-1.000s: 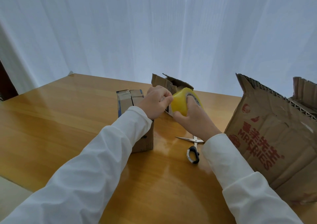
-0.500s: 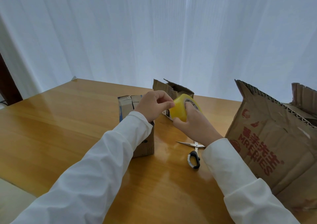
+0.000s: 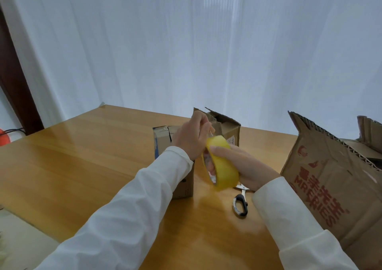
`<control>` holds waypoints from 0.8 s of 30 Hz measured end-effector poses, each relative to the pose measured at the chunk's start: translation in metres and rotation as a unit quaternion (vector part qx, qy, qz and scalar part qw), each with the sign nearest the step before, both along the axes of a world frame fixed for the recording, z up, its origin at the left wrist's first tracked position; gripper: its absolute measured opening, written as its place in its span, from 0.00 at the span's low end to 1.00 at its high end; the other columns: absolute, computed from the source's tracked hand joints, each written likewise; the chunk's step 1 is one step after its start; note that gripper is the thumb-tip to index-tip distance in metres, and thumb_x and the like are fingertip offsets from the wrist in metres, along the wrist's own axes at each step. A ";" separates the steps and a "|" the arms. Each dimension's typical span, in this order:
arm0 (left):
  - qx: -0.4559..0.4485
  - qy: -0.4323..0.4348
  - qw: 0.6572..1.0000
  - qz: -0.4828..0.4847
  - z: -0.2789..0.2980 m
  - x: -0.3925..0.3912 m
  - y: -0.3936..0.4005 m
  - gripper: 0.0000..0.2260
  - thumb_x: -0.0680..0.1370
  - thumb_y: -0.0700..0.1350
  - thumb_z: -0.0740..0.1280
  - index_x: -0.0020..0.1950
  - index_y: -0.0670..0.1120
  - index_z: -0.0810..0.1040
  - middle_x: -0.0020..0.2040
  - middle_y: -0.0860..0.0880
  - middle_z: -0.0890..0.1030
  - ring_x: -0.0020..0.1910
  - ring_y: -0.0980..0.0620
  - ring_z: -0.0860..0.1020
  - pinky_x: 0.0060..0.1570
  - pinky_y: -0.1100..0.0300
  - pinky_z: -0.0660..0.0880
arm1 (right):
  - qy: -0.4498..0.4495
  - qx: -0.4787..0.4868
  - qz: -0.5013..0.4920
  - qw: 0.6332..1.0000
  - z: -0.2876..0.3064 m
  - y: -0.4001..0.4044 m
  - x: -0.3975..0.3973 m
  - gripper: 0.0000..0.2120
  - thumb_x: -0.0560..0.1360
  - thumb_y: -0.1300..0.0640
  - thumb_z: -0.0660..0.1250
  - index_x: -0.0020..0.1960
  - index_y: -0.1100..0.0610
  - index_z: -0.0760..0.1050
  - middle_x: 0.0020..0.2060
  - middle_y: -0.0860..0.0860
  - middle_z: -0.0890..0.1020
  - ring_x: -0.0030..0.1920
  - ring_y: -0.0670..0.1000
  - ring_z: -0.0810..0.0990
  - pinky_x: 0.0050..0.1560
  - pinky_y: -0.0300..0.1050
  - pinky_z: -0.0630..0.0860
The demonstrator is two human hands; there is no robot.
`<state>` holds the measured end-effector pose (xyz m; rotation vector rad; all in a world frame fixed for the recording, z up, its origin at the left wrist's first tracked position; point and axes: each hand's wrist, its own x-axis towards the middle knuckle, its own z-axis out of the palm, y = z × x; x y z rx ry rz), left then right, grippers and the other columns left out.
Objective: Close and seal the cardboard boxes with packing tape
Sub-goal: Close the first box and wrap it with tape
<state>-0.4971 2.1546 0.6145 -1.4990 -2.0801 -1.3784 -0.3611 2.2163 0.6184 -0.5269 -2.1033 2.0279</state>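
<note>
My right hand (image 3: pixel 244 165) grips a yellow roll of packing tape (image 3: pixel 224 167) above the table, fingers through its core. My left hand (image 3: pixel 192 136) pinches the free end of the tape and holds it up above the roll. Directly behind my left wrist stands a small cardboard box (image 3: pixel 162 140) with its top flaps closed. A second small box (image 3: pixel 226 126) stands behind the hands with its flaps open. A large brown box with red print (image 3: pixel 330 178) stands at the right, its flaps raised.
Scissors with black handles (image 3: pixel 240 204) lie on the wooden table (image 3: pixel 82 162) under my right wrist. White curtains hang behind the table. An orange object (image 3: pixel 4 137) sits off the table's far left edge.
The tape roll has dropped lower and turned edge-on toward me. My left hand has risen, drawing the tape end away from the roll.
</note>
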 end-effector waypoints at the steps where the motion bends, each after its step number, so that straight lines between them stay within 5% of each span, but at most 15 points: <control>1: 0.017 -0.009 1.000 0.022 0.001 -0.001 0.000 0.04 0.81 0.44 0.58 0.46 0.49 0.67 0.36 0.61 0.76 0.35 0.61 0.74 0.39 0.56 0.70 | 0.005 -0.076 0.010 0.997 0.005 -0.003 0.004 0.14 0.75 0.48 0.65 0.49 0.59 0.76 0.31 0.54 0.80 0.34 0.52 0.78 0.43 0.47 0.77; 3: 0.045 -0.055 0.996 0.052 0.010 -0.005 -0.001 0.04 0.80 0.47 0.57 0.47 0.48 0.68 0.38 0.56 0.79 0.40 0.52 0.78 0.44 0.50 0.74 | 0.026 -0.125 0.032 0.991 0.014 -0.008 0.014 0.13 0.72 0.48 0.68 0.46 0.57 0.82 0.31 0.54 0.80 0.33 0.51 0.79 0.44 0.48 0.79; 6: 0.052 -0.067 0.992 0.095 0.039 -0.012 -0.011 0.06 0.80 0.49 0.57 0.49 0.48 0.70 0.43 0.54 0.81 0.45 0.49 0.78 0.52 0.50 0.73 | 0.054 -0.063 0.065 0.994 0.027 -0.016 0.027 0.12 0.67 0.47 0.69 0.36 0.55 0.83 0.31 0.55 0.81 0.39 0.55 0.80 0.49 0.50 0.80; 9: 0.027 -0.050 0.993 0.100 0.069 -0.024 -0.024 0.05 0.81 0.48 0.58 0.49 0.48 0.71 0.46 0.55 0.81 0.47 0.50 0.77 0.53 0.54 0.71 | 0.095 -0.077 0.008 0.992 0.045 -0.025 0.032 0.17 0.69 0.48 0.70 0.43 0.63 0.78 0.26 0.55 0.77 0.37 0.56 0.77 0.48 0.51 0.80; 11: -0.011 -0.094 0.994 0.061 0.082 -0.033 -0.032 0.06 0.81 0.48 0.59 0.46 0.50 0.71 0.47 0.52 0.80 0.49 0.48 0.77 0.56 0.51 0.72 | 0.109 -0.106 -0.018 0.988 0.059 -0.034 0.033 0.21 0.68 0.47 0.66 0.49 0.65 0.75 0.25 0.55 0.76 0.29 0.52 0.76 0.37 0.45 0.80; 15: -0.031 -0.212 0.975 -0.066 0.095 -0.048 -0.060 0.08 0.80 0.48 0.62 0.42 0.51 0.75 0.51 0.50 0.81 0.51 0.53 0.79 0.55 0.57 0.70 | 0.100 -0.044 -0.007 0.994 0.067 -0.043 0.038 0.17 0.67 0.49 0.70 0.41 0.65 0.74 0.26 0.54 0.77 0.27 0.48 0.78 0.31 0.39 0.76; 18: -0.077 -0.257 0.957 -0.114 0.082 -0.056 -0.070 0.12 0.81 0.55 0.56 0.53 0.52 0.78 0.61 0.52 0.78 0.59 0.54 0.76 0.59 0.56 0.68 | 0.105 -0.061 -0.042 0.992 0.068 -0.040 0.038 0.16 0.68 0.49 0.67 0.42 0.63 0.73 0.24 0.53 0.75 0.25 0.48 0.75 0.29 0.39 0.75; 21: -0.120 -0.276 0.953 -0.045 0.052 -0.064 -0.066 0.30 0.79 0.61 0.54 0.77 0.51 0.52 0.72 0.49 0.67 0.69 0.49 0.68 0.64 0.52 0.64 | 0.097 -0.059 -0.046 0.992 0.073 -0.038 0.040 0.15 0.67 0.50 0.70 0.44 0.62 0.74 0.25 0.52 0.74 0.25 0.48 0.73 0.32 0.42 0.76; 23: -0.158 -0.278 0.947 0.036 0.030 -0.072 -0.068 0.34 0.79 0.62 0.50 0.78 0.50 0.39 0.75 0.48 0.62 0.73 0.47 0.62 0.68 0.51 0.58 | 0.092 -0.035 -0.044 0.994 0.078 -0.036 0.047 0.15 0.66 0.52 0.71 0.45 0.62 0.75 0.25 0.53 0.74 0.25 0.48 0.73 0.30 0.41 0.76; 24: -0.181 -0.258 0.948 0.051 0.019 -0.075 -0.070 0.32 0.80 0.61 0.49 0.78 0.49 0.42 0.75 0.48 0.61 0.73 0.47 0.61 0.68 0.53 0.58 | 0.090 -0.021 -0.044 0.995 0.081 -0.033 0.052 0.16 0.66 0.51 0.71 0.45 0.62 0.75 0.25 0.53 0.74 0.24 0.48 0.72 0.29 0.40 0.75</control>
